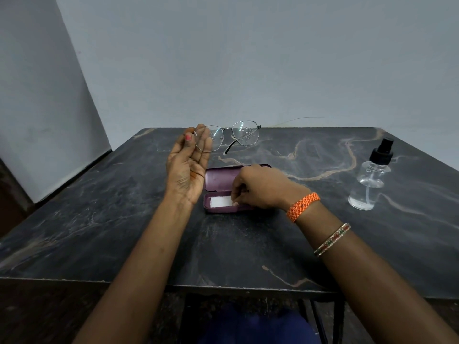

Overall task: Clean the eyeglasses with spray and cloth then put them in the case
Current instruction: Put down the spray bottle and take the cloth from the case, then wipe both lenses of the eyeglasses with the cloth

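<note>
Purple case: I see the hard-shell purple glasses case (pixel 224 189) lying open near me on the dark marbled stone table (pixel 99 219), long axis left to right.
White cloth: folded white cloth (pixel 220 201) in the case's near tray.
Right hand (pixel 258 187): directly over the tray, fingers curled down, apparently pinching the cloth's right edge.
Left hand (pixel 190 167): raised, palm up, gripping the thin metal-framed eyeglasses (pixel 227 138) by one lens; droplets on the lenses.
Far right: clear spray bottle (pixel 370 180) standing apart.

Dim, soft light; wide-angle edge distortion
</note>
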